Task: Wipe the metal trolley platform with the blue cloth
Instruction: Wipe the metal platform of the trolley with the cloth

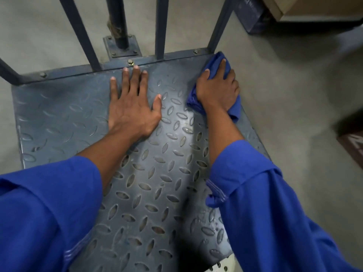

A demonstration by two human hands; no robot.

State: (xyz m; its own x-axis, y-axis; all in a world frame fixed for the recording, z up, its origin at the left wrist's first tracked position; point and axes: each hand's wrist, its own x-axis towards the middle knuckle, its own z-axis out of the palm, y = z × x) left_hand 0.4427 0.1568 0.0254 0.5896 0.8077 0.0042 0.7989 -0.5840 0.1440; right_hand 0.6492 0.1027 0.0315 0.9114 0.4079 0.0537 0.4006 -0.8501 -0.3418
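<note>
The metal trolley platform [64,114] is a grey-blue plate with a raised diamond tread, filling the middle of the view. My left hand [131,107] lies flat on it near the far edge, fingers spread and straight. My right hand [218,89] presses the bunched blue cloth [234,108] onto the platform's far right corner. Its index finger stretches forward over the cloth while the other fingers curl round the bunched fabric. Part of the cloth is hidden under the hand.
Dark blue handle bars [82,32] rise from the platform's far edge, with a thicker post [117,20] bolted to the floor behind. Grey concrete floor [294,95] surrounds the trolley. A dark box [253,14] and cardboard [314,6] sit far right; another box [353,142] at right edge.
</note>
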